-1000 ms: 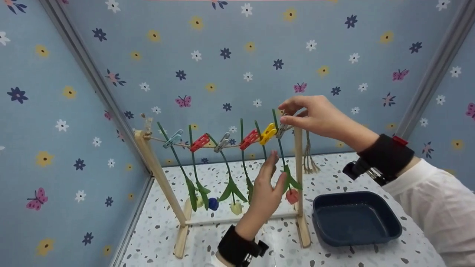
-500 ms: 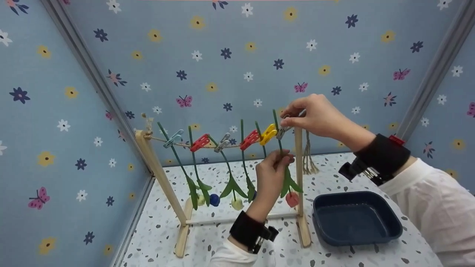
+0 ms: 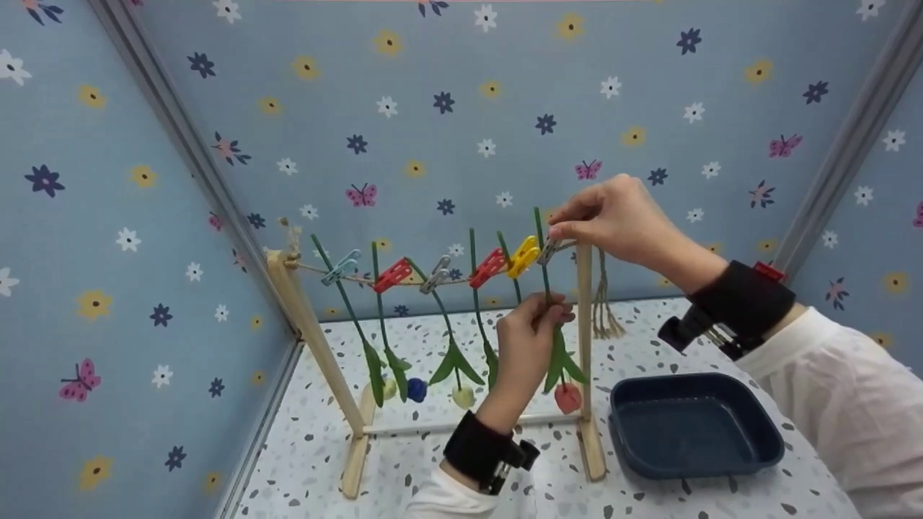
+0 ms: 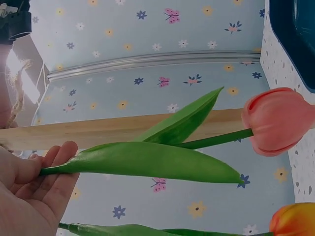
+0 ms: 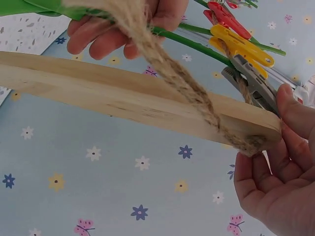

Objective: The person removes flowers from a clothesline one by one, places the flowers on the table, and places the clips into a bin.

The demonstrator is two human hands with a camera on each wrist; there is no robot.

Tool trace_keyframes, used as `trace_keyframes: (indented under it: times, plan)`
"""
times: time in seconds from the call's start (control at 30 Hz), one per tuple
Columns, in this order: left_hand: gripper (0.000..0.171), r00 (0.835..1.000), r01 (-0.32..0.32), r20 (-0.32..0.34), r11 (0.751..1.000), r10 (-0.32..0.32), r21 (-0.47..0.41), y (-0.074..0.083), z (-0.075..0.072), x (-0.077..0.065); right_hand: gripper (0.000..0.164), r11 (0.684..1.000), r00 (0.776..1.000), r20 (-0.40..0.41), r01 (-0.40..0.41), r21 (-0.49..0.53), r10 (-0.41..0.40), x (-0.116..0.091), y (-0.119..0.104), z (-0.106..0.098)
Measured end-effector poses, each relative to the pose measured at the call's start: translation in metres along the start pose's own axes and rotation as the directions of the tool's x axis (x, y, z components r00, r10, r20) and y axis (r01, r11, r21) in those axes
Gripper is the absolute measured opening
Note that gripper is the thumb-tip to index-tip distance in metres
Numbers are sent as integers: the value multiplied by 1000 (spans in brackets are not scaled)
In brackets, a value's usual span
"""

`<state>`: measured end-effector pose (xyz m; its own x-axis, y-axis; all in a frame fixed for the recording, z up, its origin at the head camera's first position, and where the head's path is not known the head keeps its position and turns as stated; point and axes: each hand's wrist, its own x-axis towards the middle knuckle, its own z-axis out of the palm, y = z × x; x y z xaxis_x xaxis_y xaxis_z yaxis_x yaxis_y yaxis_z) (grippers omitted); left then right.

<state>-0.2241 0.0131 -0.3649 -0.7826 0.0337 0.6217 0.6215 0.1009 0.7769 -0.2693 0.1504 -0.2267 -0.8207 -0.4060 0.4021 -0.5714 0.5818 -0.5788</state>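
In the head view my left hand (image 3: pixel 525 346) pinches the green stem of a pink tulip (image 3: pixel 567 398) that hangs bloom down. The left wrist view shows that stem between thumb and fingers, with the leaves (image 4: pixel 157 162) spreading toward the bloom (image 4: pixel 275 120). At the right end of the rope, my right hand (image 3: pixel 613 216) holds a grey clothespin (image 3: pixel 548 251) by its handle end. In the right wrist view the clothespin (image 5: pixel 256 81) sits on the rope where the tulip's stem crosses, and my thumb presses its end. The fingers behind the wooden post are partly hidden.
A yellow clothespin (image 3: pixel 523 257), two red ones, another grey one (image 3: pixel 435 274) and a light blue one (image 3: pixel 342 267) hold more upside-down tulips along the rope. The wooden rack's right post (image 3: pixel 585 331) stands close to both hands. A dark blue basin (image 3: pixel 696 425) sits right of it.
My left hand has risen from below and to the left, and its fingers have closed on the pink tulip's stem. The right hand has stayed at the grey clothespin.
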Motion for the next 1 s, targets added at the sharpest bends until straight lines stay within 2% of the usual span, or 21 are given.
trace_keyframes:
  times: [0.13, 0.27, 0.4, 0.47, 0.53, 0.63, 0.67, 0.83, 0.93, 1.0]
  plan:
    - [12, 999, 16, 33, 1000, -16, -18, 1, -1, -4, 20, 999, 998, -57, 30, 12, -29, 1, -2, -7]
    - [13, 996, 47, 70, 999, -49, 22, 4, -4, -12, 23, 997, 990, -128, 60, 48, -53, 1, -4, -19]
    - [18, 986, 101, 126, 992, -110, 76, 8, -13, -25, 23, 993, 980, -198, 50, 108, -27, -7, -13, -36]
    - [22, 978, 119, 156, 987, -135, 112, 0, -18, -33, 24, 992, 974, -224, 26, 120, 1, -14, -15, -44]
    - [24, 970, 116, 192, 980, -146, 161, -9, -24, -41, 26, 990, 969, -246, 2, 142, 33, -20, -7, -50]
    - [26, 960, 84, 240, 965, -146, 250, -24, -34, -51, 30, 983, 961, -257, -54, 176, 99, -26, 21, -56]
    - [27, 957, 66, 255, 959, -139, 276, -25, -37, -54, 32, 979, 958, -259, -75, 191, 123, -29, 32, -57]
    - [25, 947, -54, 310, 913, -81, 404, -27, -49, -63, 41, 967, 941, -245, -195, 165, 231, -52, 77, -52]
    - [25, 936, -141, 348, 854, -50, 501, -30, -55, -67, 42, 960, 934, -233, -246, 134, 272, -71, 105, -42]
    - [28, 924, -181, 379, 810, -55, 558, -35, -60, -71, 41, 956, 930, -228, -267, 119, 288, -85, 125, -32]
